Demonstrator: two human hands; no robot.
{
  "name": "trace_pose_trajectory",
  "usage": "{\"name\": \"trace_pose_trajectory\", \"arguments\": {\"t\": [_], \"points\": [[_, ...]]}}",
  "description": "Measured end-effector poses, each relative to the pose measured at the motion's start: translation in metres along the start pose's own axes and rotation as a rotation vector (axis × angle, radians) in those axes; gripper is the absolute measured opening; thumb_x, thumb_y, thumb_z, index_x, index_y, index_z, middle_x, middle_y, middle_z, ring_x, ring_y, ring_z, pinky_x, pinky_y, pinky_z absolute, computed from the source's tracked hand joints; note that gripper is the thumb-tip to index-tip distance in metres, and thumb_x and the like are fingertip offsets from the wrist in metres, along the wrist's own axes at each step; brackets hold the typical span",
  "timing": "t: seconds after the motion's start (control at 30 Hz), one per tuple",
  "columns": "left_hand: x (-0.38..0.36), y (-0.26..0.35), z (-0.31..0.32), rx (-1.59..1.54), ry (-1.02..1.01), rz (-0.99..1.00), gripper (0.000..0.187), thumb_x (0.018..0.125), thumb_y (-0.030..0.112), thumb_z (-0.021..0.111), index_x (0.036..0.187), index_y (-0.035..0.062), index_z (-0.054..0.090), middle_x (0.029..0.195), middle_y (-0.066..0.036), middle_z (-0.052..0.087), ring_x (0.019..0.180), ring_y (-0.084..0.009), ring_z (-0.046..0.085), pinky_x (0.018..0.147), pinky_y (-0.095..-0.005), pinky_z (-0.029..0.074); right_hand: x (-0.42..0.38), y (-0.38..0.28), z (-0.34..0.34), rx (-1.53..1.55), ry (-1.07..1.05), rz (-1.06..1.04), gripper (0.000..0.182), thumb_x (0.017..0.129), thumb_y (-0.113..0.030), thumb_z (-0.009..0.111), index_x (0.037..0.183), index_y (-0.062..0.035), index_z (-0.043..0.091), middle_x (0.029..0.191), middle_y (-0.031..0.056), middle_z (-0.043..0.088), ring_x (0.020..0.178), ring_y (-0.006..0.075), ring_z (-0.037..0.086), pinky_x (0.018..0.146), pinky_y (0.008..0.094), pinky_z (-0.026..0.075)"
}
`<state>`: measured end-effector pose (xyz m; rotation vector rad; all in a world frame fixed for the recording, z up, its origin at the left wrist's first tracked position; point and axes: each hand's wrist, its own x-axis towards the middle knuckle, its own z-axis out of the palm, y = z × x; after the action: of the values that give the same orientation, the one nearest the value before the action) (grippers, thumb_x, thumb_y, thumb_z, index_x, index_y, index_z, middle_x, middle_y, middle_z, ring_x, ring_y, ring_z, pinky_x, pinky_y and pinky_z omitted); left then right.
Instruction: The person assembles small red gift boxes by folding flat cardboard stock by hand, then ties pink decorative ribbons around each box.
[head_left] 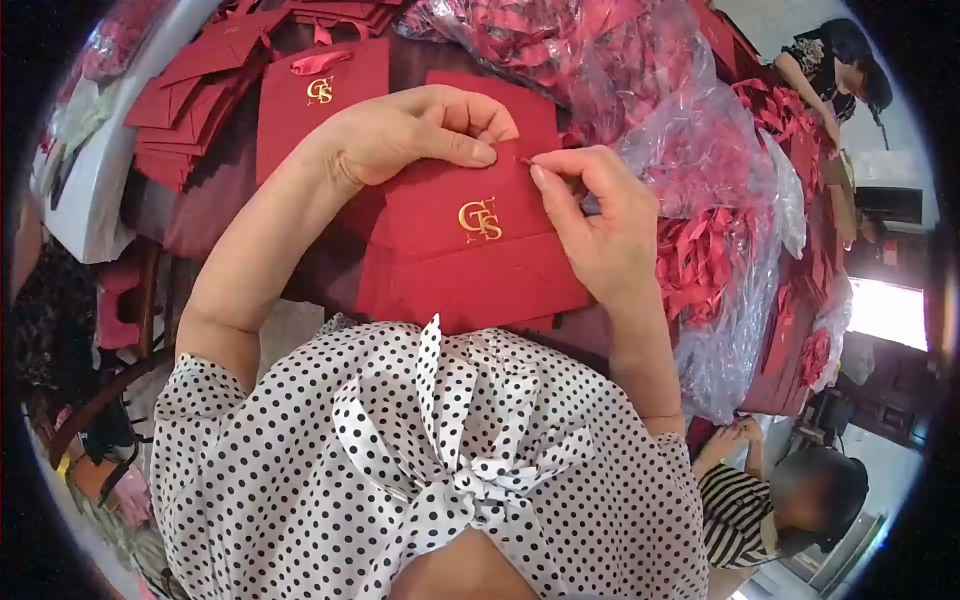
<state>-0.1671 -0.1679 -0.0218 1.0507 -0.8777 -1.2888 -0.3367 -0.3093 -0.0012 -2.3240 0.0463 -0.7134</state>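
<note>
A red paper bag (430,215) with a gold monogram lies in front of me, on top of other red bags. My left hand (430,130) is at the bag's upper edge, its thumb and curled fingers closed on that edge. Just to the right, my right hand (600,205) pinches a small dark red ribbon end (528,161) between thumb and forefinger, close to the bag's upper right part. Another red bag (322,110) with a ribbon handle and the same monogram lies behind my left forearm.
Folded red bags (200,105) are stacked at the upper left. Clear plastic (640,110) with red ribbons (705,260) covers the right side. One person (835,65) is at the upper right, another (745,500) at the lower right. A chair (100,395) stands at the left.
</note>
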Motion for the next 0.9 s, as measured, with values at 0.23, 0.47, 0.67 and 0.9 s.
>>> {"name": "trace_pose_trajectory", "arguments": {"t": [0.23, 0.47, 0.67, 0.9], "points": [[-0.003, 0.006, 0.009, 0.108, 0.068, 0.011, 0.014, 0.083, 0.010, 0.065, 0.093, 0.0046, 0.058, 0.085, 0.006, 0.055, 0.081, -0.0010, 0.049, 0.073, -0.0163, 0.038, 0.008, -0.001, -0.009, -0.041, -0.085, -0.052, 0.006, 0.081, -0.004, 0.065, 0.085, -0.0030, 0.062, 0.078, 0.0114, 0.059, 0.069, 0.0284, 0.059, 0.062, 0.0353, 0.047], [-0.005, 0.007, 0.010, 0.498, 0.120, 0.119, 0.011, 0.087, 0.008, 0.062, 0.087, 0.0022, 0.052, 0.082, 0.005, 0.050, 0.080, -0.0049, 0.044, 0.073, -0.0214, 0.038, 0.017, 0.009, -0.009, -0.269, -0.164, -0.443, 0.012, 0.080, -0.004, 0.059, 0.092, -0.0016, 0.058, 0.083, 0.0110, 0.056, 0.081, 0.0276, 0.057, 0.069, 0.0356, 0.048], [-0.010, 0.007, 0.028, 1.094, 0.286, 0.296, 0.011, 0.083, 0.004, 0.061, 0.089, 0.0004, 0.052, 0.083, -0.007, 0.054, 0.086, -0.0207, 0.048, 0.079, -0.0315, 0.039, 0.019, 0.001, 0.002, -0.426, -0.249, -0.374, 0.010, 0.082, -0.006, 0.056, 0.091, -0.0018, 0.053, 0.081, 0.0123, 0.057, 0.076, 0.0277, 0.059, 0.067, 0.0368, 0.049], [-0.019, 0.021, 0.049, 1.172, 0.391, 0.302, 0.013, 0.081, 0.006, 0.061, 0.089, -0.0013, 0.053, 0.082, -0.011, 0.059, 0.080, -0.0240, 0.055, 0.073, -0.0346, 0.042, 0.028, 0.011, 0.001, 0.247, -0.334, 0.151, 0.018, 0.084, -0.009, 0.062, 0.099, -0.0006, 0.057, 0.075, 0.0142, 0.066, 0.070, 0.0278, 0.066, 0.062, 0.0342, 0.051]]}}
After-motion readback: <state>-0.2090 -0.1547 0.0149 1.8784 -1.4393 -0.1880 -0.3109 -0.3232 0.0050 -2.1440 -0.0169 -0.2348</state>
